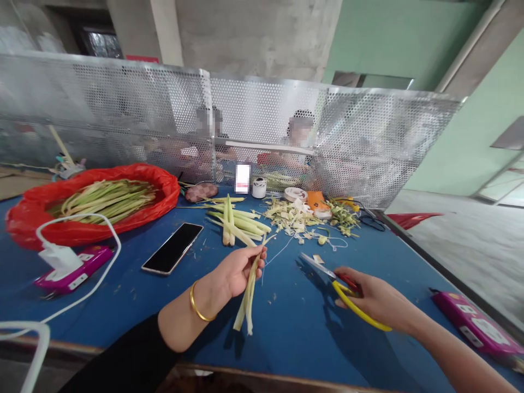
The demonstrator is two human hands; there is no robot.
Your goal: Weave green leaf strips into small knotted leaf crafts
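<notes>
My left hand [236, 271], with a gold bangle on the wrist, is closed around a pale green stalk [247, 300] that hangs down over the blue table [286, 327]. My right hand [374, 297] grips yellow-handled scissors [327, 271], blades pointing left toward the stalk but apart from it. Behind my left hand lies a small pile of trimmed stalks [237, 221]. A red bag [159, 199] at the left holds several more stalks.
A black phone [172, 248] lies left of my hand. A pink power strip [73, 270] with a white charger sits at the far left, another pink strip [475, 322] at the right edge. Cut scraps [295, 218] and tape rolls lie near the perforated metal screen [266, 131]; two people sit behind it.
</notes>
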